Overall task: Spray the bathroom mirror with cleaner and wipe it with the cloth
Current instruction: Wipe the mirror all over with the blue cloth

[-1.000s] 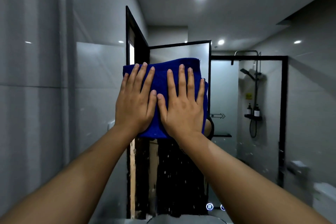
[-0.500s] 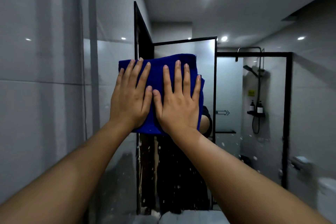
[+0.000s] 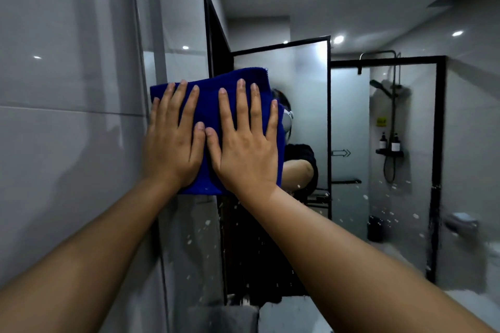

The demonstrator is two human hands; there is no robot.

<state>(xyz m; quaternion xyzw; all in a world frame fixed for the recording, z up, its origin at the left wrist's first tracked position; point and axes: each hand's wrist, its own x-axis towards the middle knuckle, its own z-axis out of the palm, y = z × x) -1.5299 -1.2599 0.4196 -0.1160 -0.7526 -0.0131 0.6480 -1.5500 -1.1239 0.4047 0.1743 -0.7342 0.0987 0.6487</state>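
Observation:
A folded blue cloth point(image 3: 208, 105) lies flat against the bathroom mirror point(image 3: 351, 130), close to the mirror's left edge. My left hand point(image 3: 174, 140) and my right hand point(image 3: 244, 144) press on it side by side, fingers straight and spread, thumbs nearly touching. White spray droplets dot the glass below and to the right of the cloth. No spray bottle is in sight.
A grey tiled wall point(image 3: 67, 116) borders the mirror on the left. The mirror reflects a black-framed glass door point(image 3: 328, 130), a shower with two bottles on a shelf point(image 3: 389, 147), and the person. A pale counter edge point(image 3: 286, 313) shows at the bottom.
Both hands have slid the cloth left and downward across the mirror, nearer its left edge. The person's reflected head now shows beside the cloth.

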